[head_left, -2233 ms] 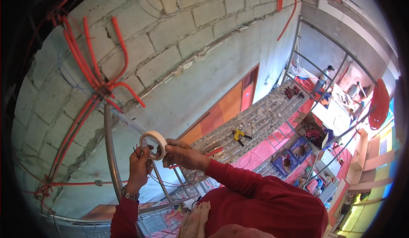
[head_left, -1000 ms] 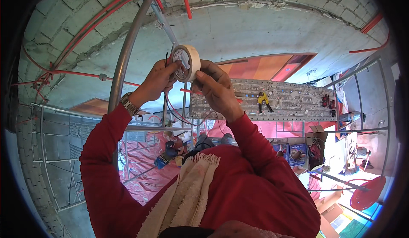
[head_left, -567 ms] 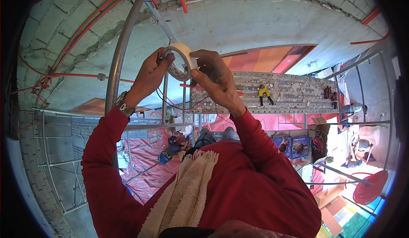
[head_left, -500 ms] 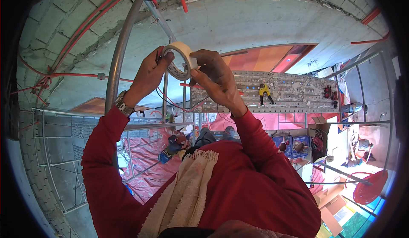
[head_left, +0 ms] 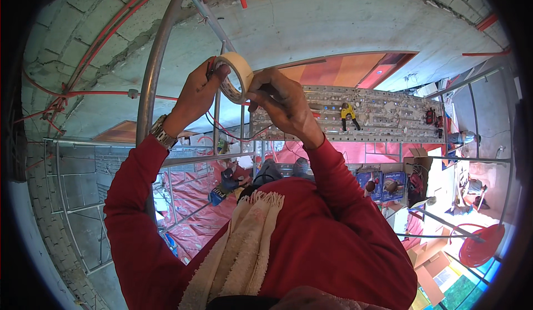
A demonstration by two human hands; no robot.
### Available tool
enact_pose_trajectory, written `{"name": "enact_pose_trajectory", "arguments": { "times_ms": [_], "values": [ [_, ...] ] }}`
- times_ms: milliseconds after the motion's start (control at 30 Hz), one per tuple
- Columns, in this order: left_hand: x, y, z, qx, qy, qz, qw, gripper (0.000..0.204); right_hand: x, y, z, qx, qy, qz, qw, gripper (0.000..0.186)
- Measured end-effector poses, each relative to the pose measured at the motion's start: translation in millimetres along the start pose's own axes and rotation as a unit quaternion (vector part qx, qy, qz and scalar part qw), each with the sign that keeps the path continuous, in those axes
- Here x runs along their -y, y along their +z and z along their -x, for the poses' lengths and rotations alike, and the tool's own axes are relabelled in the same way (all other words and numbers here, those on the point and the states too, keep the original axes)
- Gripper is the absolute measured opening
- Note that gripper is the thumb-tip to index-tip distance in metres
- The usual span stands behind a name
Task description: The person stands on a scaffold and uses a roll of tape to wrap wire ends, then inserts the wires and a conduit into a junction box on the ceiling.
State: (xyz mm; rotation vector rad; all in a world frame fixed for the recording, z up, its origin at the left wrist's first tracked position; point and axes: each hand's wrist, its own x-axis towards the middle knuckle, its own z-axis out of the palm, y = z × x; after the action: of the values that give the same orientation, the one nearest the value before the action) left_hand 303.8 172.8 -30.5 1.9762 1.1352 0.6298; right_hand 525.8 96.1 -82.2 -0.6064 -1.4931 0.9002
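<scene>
A roll of cream masking tape point(head_left: 241, 70) is held up in front of me, its open ring facing left. My left hand point(head_left: 194, 98) grips the roll from the left, with the thumb through the ring and a small dark red and black bit showing by the fingers. On the roll's lower right side, my right hand point(head_left: 284, 103) is closed in a pinch, thumb and forefinger pressed to the tape. Whether a loose end is lifted there is too small to tell.
A metal scaffold pole point(head_left: 157, 68) rises close by my left hand. Beyond my right hand lies a perforated scaffold plank point(head_left: 388, 102) bearing a yellow and black tool point(head_left: 348, 116). Red conduits point(head_left: 100, 93) run along the block wall. Blue boxes point(head_left: 391, 187) sit lower down at the right.
The roll has turned slightly, showing more of its outer face. My right fingers have drawn together from a spread grip into a pinch at its lower edge.
</scene>
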Motion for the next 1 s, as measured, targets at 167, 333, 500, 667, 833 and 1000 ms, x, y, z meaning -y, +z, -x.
{"name": "enact_pose_trajectory", "arguments": {
  "times_ms": [167,333,500,667,833,1000],
  "values": [
    [-8,-1,-1,0.001,-0.010,-0.007,1.000,0.047,17,8,-4,-0.052,0.031,-0.063,0.996,0.021],
    [-9,-2,1,0.010,-0.009,0.006,1.000,0.048,16,0,-4,-0.031,0.059,-0.059,0.996,0.022],
    [-5,-1,-2,-0.003,0.000,0.001,1.000,0.043,6,6,2,-0.055,0.032,-0.105,0.992,0.027],
    [-5,-2,-3,0.003,0.005,-0.001,1.000,0.039,10,2,-5,-0.092,0.008,-0.047,0.995,0.022],
    [6,0,-5,0.043,0.008,0.023,0.999,0.040,8,-18,-13,-0.076,-0.122,0.180,0.973,0.026],
    [3,-1,-4,0.079,-0.009,-0.006,0.997,0.041,16,-22,-12,-0.041,-0.109,0.242,0.963,0.019]
  ]
}}
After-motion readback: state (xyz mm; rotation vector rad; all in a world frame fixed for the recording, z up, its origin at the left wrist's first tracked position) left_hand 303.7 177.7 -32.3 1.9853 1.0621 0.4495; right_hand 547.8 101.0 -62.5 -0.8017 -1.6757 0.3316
